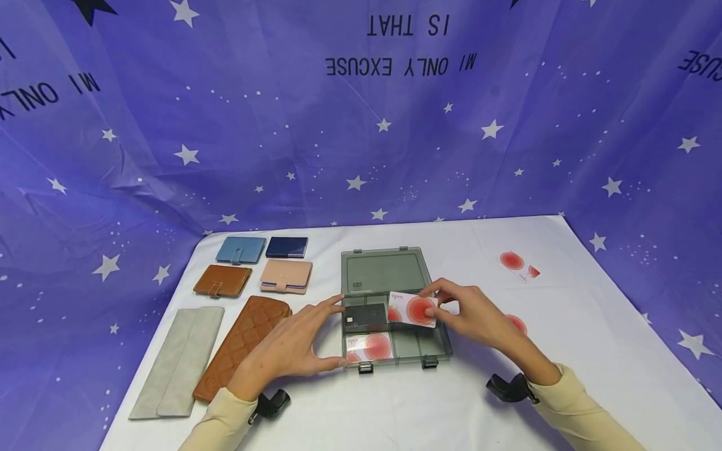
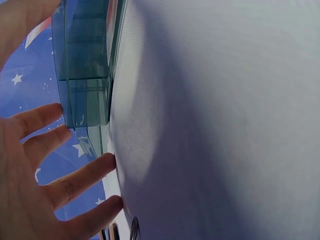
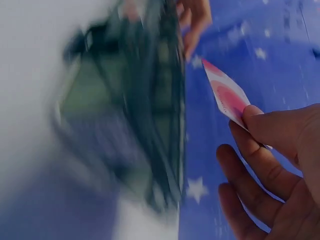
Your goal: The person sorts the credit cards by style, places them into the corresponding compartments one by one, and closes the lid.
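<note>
Two hands work over a smoky grey compartment box (image 1: 395,313) near the middle of the white worktop (image 1: 592,338). The right hand (image 1: 479,316) pinches a white card with a red circle (image 1: 413,309) by its right edge, thumb and fingers curled onto it, and holds it over the box's upper row of compartments; in the right wrist view the same card (image 3: 227,97) sticks out past the fingertips (image 3: 260,120), with the box (image 3: 145,110) blurred beyond it. The left hand (image 1: 293,344) is spread at the box's left edge, grip wide and holding nothing, its fingers straight: the thumb lies at the near left corner and the upper fingers reach to a black card (image 1: 365,316) lying in the box. From the left wrist view the fingers (image 2: 75,180) are fanned just beside the box wall (image 2: 85,65), though whether they touch it I cannot tell.

Another white card with red circles (image 1: 369,346) lies in the near left compartment. The box's lid (image 1: 383,270) is folded back flat behind it. Two more red-circle cards (image 1: 519,265) lie on the worktop to the right, one partly hidden by the right hand. To the left sit a blue wallet (image 1: 240,249), a navy card case (image 1: 287,247), a tan wallet (image 1: 222,280), a pink wallet (image 1: 286,275), a quilted brown long wallet (image 1: 242,344) and a grey felt pouch (image 1: 177,360). A purple starred cloth (image 1: 361,138) hangs behind.
</note>
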`<move>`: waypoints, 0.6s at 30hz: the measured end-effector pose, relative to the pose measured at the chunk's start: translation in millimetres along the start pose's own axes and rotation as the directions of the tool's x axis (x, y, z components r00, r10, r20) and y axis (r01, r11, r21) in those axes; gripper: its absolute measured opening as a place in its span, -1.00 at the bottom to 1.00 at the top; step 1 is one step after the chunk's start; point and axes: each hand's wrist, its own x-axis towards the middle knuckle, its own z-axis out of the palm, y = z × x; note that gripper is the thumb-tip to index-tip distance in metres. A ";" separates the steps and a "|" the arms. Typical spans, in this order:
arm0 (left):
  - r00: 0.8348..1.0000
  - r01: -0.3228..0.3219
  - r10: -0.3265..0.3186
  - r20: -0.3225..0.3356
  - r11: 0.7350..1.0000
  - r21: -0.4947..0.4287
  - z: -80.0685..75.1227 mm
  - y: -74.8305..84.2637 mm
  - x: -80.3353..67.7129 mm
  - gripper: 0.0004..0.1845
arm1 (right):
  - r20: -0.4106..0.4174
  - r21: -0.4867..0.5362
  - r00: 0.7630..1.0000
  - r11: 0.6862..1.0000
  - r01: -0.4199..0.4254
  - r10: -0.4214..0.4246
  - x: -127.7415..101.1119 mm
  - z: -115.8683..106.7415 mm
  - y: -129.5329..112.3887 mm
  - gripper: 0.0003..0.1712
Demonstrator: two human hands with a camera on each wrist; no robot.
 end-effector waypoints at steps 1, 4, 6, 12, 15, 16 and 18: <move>1.000 -0.001 0.001 0.000 1.000 0.001 0.0 -0.1 0.3 0.07 | 0.018 0.007 1.000 1.000 0.013 -0.013 0.8 5.5 -4.6 -0.63; 1.000 -0.002 0.002 0.002 1.000 0.000 -0.2 0.1 0.9 0.06 | 0.070 0.018 0.997 0.999 0.038 -0.040 1.7 22.0 -15.3 -0.65; 1.000 0.000 0.000 0.005 1.000 -0.005 -0.1 0.2 1.2 0.05 | 0.099 0.022 0.994 0.998 0.054 -0.055 1.1 31.7 -20.6 -0.66; 1.000 -0.001 0.001 0.009 0.999 -0.045 -1.0 0.7 1.1 0.03 | 0.157 -0.009 0.984 0.996 0.086 -0.084 -1.8 53.6 -29.9 -0.70; 1.000 -0.003 0.004 0.013 0.999 -0.051 -2.4 0.3 -0.1 0.03 | 0.160 -0.037 0.984 0.996 0.086 -0.079 -2.0 60.8 -30.7 -0.73; 1.000 -0.005 0.006 0.014 0.999 -0.053 -2.8 -0.2 -0.5 0.02 | 0.158 -0.041 0.984 0.996 0.085 -0.077 -2.2 62.8 -30.6 -0.74; 1.000 -0.007 0.008 0.018 0.999 -0.051 -3.5 -1.4 -1.3 0.02 | 0.154 -0.052 0.986 0.996 0.078 -0.069 -2.1 66.1 -30.1 -0.74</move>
